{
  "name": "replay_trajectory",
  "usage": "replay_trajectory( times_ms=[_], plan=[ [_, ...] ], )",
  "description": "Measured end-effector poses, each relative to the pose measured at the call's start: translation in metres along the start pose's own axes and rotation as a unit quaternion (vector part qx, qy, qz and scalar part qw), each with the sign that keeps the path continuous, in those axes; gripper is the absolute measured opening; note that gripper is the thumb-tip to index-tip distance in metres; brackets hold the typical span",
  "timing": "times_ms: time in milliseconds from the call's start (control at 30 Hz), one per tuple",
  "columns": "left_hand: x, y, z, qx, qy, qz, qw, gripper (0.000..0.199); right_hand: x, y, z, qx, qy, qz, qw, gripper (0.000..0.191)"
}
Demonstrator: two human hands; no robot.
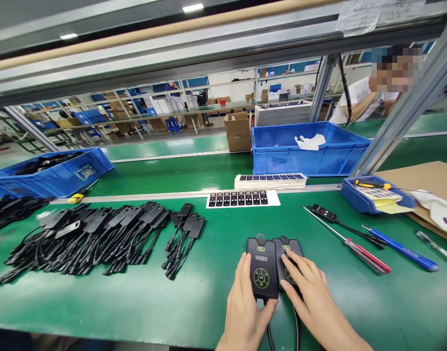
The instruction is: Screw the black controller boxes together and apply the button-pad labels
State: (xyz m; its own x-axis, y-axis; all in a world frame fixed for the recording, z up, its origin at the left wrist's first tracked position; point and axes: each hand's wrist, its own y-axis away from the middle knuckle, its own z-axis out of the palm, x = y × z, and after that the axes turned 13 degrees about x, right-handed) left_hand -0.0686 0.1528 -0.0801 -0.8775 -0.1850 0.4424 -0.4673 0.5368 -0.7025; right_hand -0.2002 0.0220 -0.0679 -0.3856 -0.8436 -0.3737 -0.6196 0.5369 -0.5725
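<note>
Two black controllers with green-ringed buttons lie side by side on the green table. My left hand point(245, 297) grips the left controller point(261, 265) between its fingers on the left side and its thumb at the bottom edge. My right hand point(309, 287) rests on the right controller point(287, 246), its fingers spread over the face and covering part of it. Cables run from the lower ends of both controllers towards the front edge. Behind them lies a white sheet of black labels point(241, 199), with a stack of label sheets point(270, 182) beyond it.
Several cabled black modules point(95, 222) cover the left side. A red screwdriver point(369, 256), a blue pen point(402, 247) and a small blue tray point(365, 199) lie right. Blue bins point(303, 158) stand behind, below a metal frame. A person point(362, 100) sits at the back right.
</note>
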Motion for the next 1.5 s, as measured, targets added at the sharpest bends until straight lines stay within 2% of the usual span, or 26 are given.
replay_trajectory(
  times_ms=[133, 200, 267, 333, 433, 533, 600, 833, 1067, 1500],
  plan=[
    [0.006, 0.003, -0.001, 0.057, 0.064, -0.006, 0.996, 0.083, -0.013, -0.013, -0.001, -0.039, -0.089, 0.071, 0.993, 0.047],
    [0.01, 0.003, -0.004, 0.074, 0.091, -0.022, 0.993, 0.085, -0.022, -0.018, -0.004, -0.057, -0.175, 0.125, 0.975, 0.047],
    [0.015, 0.001, -0.009, 0.066, 0.116, -0.073, 0.988, 0.094, -0.031, -0.022, -0.008, -0.079, -0.288, 0.192, 0.935, 0.048],
    [0.018, -0.002, -0.015, 0.038, 0.148, -0.137, 0.979, 0.104, -0.039, -0.024, -0.013, -0.1, -0.393, 0.246, 0.88, 0.051],
    [0.021, -0.006, -0.025, -0.008, 0.213, -0.194, 0.957, 0.109, -0.045, -0.024, -0.017, -0.11, -0.478, 0.311, 0.814, 0.063],
    [0.025, -0.006, -0.031, -0.021, 0.234, -0.21, 0.949, 0.107, -0.047, -0.022, -0.015, -0.108, -0.513, 0.362, 0.771, 0.071],
    [0.028, -0.003, -0.032, -0.015, 0.215, -0.213, 0.953, 0.107, -0.048, -0.02, -0.013, -0.103, -0.527, 0.373, 0.757, 0.07],
    [0.037, 0.002, -0.032, 0.003, 0.172, -0.199, 0.965, 0.113, -0.054, -0.02, -0.011, -0.096, -0.565, 0.364, 0.734, 0.054],
    [0.037, 0.003, -0.034, 0.001, 0.158, -0.178, 0.971, 0.114, -0.054, -0.018, -0.009, -0.1, -0.567, 0.374, 0.727, 0.053],
    [0.037, 0.006, -0.032, -0.011, 0.16, -0.195, 0.968, 0.112, -0.052, -0.015, -0.009, -0.085, -0.519, 0.389, 0.756, 0.057]
  ],
)
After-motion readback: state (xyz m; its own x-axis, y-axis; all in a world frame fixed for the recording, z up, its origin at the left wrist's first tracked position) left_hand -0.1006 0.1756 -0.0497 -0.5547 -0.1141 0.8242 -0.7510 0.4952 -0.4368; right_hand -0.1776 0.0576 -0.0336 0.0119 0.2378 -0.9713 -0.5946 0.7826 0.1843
